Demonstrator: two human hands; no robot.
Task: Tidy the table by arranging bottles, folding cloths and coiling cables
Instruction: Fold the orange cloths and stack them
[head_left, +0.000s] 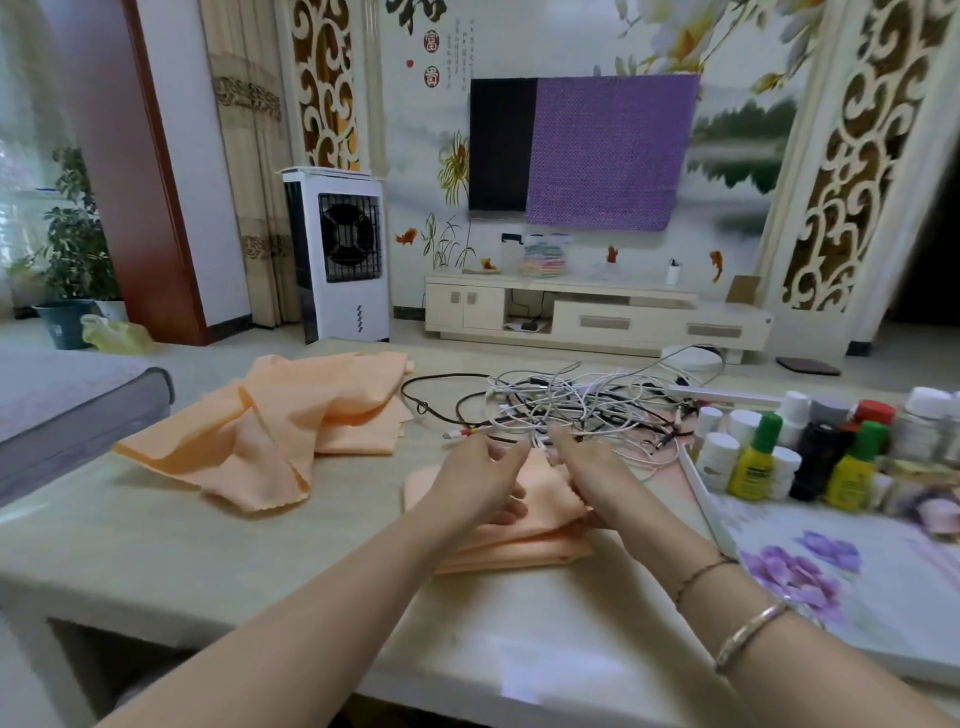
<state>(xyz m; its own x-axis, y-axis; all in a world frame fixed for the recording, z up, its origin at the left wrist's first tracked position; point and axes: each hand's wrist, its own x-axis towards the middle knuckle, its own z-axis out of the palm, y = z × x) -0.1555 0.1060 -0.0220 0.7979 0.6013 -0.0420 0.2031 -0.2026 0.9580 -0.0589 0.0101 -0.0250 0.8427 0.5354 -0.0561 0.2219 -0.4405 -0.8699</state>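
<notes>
Above the folded cloth (519, 540), both hands (480, 480) (597, 475) hover, fingers loosely spread, holding nothing.

Both hands hover over a folded orange cloth (519, 540) on the tabletop (260, 561), the left hand (475, 480) and right hand (592, 475) with fingers loosely bent. Just beyond lies a tangle of cables (571, 410). Crumpled cloths (291, 415) sit far left, bottles (810, 447) right.
</notes>
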